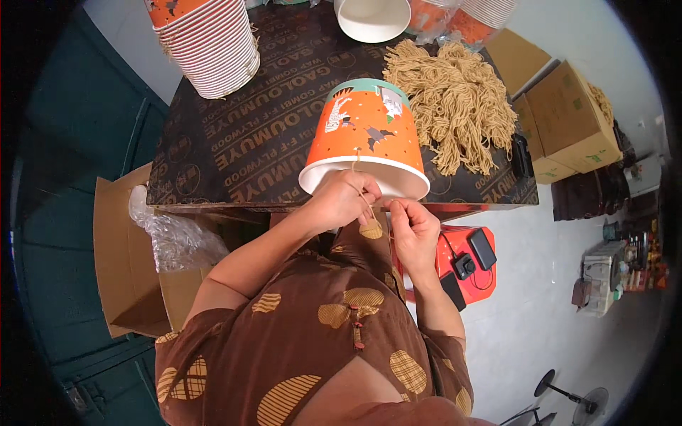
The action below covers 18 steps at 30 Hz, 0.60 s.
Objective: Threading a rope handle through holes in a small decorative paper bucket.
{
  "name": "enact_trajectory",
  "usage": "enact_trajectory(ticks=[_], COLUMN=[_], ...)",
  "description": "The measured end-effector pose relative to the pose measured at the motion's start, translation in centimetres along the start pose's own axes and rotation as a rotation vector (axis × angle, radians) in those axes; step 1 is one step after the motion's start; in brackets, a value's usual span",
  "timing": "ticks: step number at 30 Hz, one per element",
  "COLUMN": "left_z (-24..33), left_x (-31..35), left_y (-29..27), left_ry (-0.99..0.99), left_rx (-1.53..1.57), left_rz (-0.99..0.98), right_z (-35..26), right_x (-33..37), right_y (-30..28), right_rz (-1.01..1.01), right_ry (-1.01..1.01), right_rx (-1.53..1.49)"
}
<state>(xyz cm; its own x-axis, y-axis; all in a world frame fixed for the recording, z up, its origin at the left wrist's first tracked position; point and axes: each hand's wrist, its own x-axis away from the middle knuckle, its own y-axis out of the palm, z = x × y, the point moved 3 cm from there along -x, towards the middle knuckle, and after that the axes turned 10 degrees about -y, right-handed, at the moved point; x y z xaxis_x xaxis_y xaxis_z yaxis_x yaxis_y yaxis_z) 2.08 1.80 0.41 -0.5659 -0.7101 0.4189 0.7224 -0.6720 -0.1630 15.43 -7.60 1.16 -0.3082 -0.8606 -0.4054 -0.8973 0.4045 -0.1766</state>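
Observation:
An orange paper bucket (364,131) with Halloween-style figures lies tipped on the table's near edge, its white-rimmed mouth toward me. A thin tan cord (356,165) hangs from a spot near its rim and runs over the fingers of my left hand (339,201), which is closed on it just in front of the bucket's mouth. To the right, my right hand (414,231) pinches thumb against fingers on the same cord; its very tip is too small to make out. Both hands are close together, below the rim.
On the dark plywood table (234,135) stand a tall stack of buckets (213,53) and a white-mouthed bucket (374,20). A heap of tan cords (462,103) lies to the right. An open carton (121,263) is at left, a red stool (484,287) with black devices at right.

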Motion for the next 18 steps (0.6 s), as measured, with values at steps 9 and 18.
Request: enact_trajectory(ticks=[9, 18], left_z=[-0.9, -0.8], left_x=[-0.3, -0.4], left_y=[0.0, 0.1], left_ry=[0.073, 0.099], left_rx=[-0.016, -0.021], left_rz=[0.054, 0.066], right_z=[0.4, 0.2], right_x=[1.7, 1.5], right_y=[-0.1, 1.4], right_rz=[-0.188, -0.12], right_ry=[0.206, -0.279], right_rx=[0.054, 0.518])
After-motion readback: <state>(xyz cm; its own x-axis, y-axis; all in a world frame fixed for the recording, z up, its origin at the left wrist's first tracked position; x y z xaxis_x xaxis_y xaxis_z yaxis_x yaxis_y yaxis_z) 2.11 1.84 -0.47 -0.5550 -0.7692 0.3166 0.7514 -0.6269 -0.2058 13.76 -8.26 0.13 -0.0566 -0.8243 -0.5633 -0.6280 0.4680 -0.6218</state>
